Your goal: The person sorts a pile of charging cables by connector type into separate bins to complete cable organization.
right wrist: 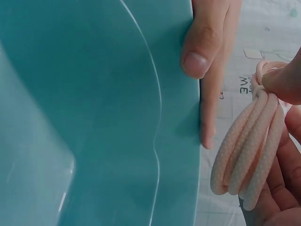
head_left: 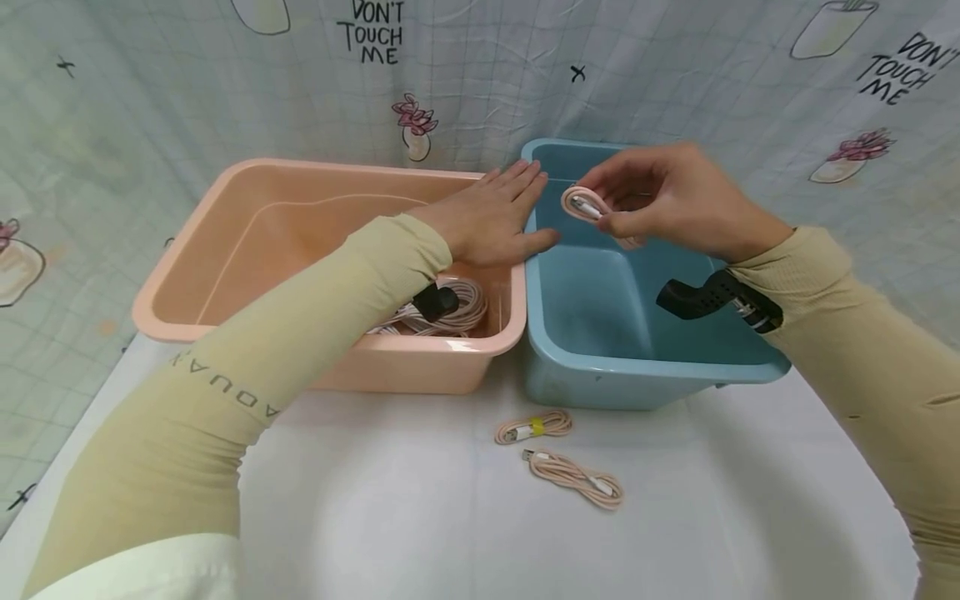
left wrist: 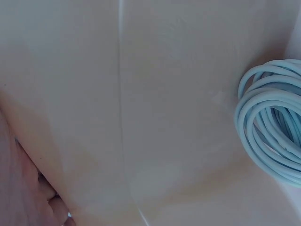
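My right hand (head_left: 678,200) pinches a coiled pink charging cable (head_left: 583,205) between thumb and fingers, above the blue bin (head_left: 592,292). The right wrist view shows the braided loops of this cable (right wrist: 249,146) hanging from the grip. My left hand (head_left: 495,212) lies with straight fingers across the touching rims of the peach bin (head_left: 262,250) and the blue bin, holding nothing. Below that hand, coiled white cables (head_left: 468,307) lie in the peach bin's near right corner, partly hidden by the left wrist camera.
On the white table (head_left: 390,500), in front of the bins, lie a pink cable with a yellow tie (head_left: 555,423) and another coiled pink cable (head_left: 577,479). A patterned cloth (head_left: 480,83) hangs close behind both bins.
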`<state>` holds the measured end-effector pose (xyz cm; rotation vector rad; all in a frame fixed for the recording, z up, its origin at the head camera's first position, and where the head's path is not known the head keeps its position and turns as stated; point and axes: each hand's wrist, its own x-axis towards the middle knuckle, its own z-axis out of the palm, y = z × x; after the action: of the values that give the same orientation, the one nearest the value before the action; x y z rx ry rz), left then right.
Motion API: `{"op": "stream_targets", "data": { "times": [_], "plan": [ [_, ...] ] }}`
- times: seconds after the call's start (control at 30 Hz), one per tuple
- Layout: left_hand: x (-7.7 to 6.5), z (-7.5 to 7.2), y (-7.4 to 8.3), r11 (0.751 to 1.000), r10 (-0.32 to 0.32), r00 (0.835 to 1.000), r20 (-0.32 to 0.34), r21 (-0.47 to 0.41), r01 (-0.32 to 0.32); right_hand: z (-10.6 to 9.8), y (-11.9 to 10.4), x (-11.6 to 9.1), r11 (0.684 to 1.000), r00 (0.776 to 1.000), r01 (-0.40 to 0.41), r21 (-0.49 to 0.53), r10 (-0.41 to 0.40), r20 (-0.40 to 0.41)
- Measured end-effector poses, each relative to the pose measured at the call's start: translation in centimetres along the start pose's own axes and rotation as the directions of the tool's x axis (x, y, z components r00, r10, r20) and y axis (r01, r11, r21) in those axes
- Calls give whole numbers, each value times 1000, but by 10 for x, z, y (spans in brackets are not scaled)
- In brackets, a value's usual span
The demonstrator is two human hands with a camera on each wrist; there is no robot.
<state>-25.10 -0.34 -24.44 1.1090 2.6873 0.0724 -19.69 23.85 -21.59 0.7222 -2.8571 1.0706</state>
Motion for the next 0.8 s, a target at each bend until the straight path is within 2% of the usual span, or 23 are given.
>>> {"op": "stream_targets", "data": {
  "times": [0.33, 0.57, 0.8],
  "plan": [
    [1, -1, 0, 1000, 1, 1000, -3, 3, -1, 4, 12, 6, 999, 1000, -23, 31, 23, 2],
    [3, 0, 0, 1000, 3, 1000, 3, 13, -3, 8, 20, 8, 997, 997, -80, 8, 81, -11],
    [3, 0, 0, 1000, 12, 1000, 1, 22, -12, 13, 26, 9, 993, 995, -104, 48, 103, 6]
  ]
}}
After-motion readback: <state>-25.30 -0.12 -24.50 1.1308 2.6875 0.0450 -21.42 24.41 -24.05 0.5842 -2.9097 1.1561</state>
